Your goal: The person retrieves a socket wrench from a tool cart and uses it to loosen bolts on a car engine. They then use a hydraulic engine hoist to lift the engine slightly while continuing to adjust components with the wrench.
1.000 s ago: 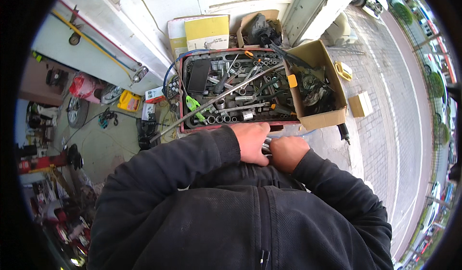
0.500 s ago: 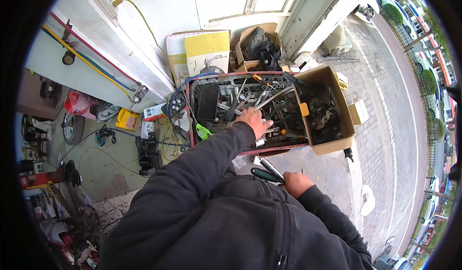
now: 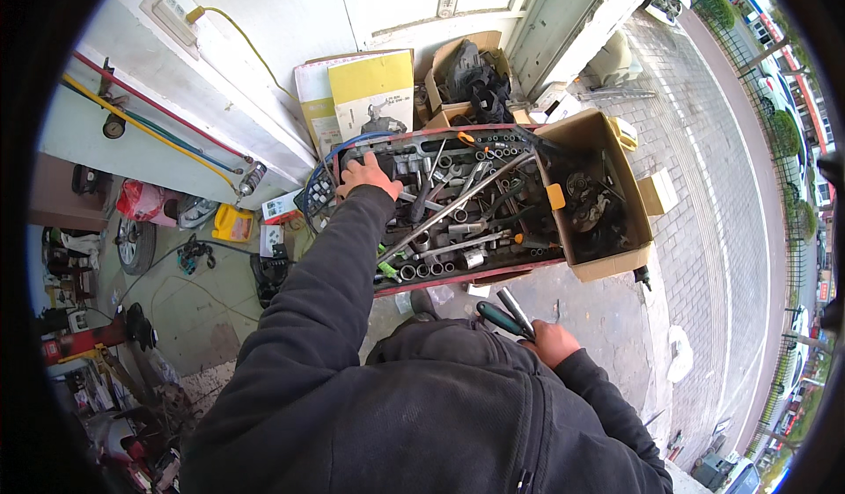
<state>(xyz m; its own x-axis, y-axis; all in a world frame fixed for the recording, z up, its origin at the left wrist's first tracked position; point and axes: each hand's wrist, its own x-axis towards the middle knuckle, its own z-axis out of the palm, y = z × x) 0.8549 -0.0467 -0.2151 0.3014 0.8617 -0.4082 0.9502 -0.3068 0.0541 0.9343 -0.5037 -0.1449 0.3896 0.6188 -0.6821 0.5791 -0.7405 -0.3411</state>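
Left hand (image 3: pixel 368 177) over toolbox (image 3: pixel 422 284), grip unclear; right hand (image 3: pixel 554 343) clutches green handle (image 3: pixel 499 318) and steel tool (image 3: pixel 513 307), presumably freeing the left.

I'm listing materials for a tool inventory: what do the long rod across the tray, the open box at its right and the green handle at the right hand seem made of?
Long rod: metal, probably steel; grey with a dull sheen.
Open box: cardboard; matt brown with folded flaps.
Green handle: probably plastic or rubber; dark green, rounded and smooth-looking, too small to tell which.
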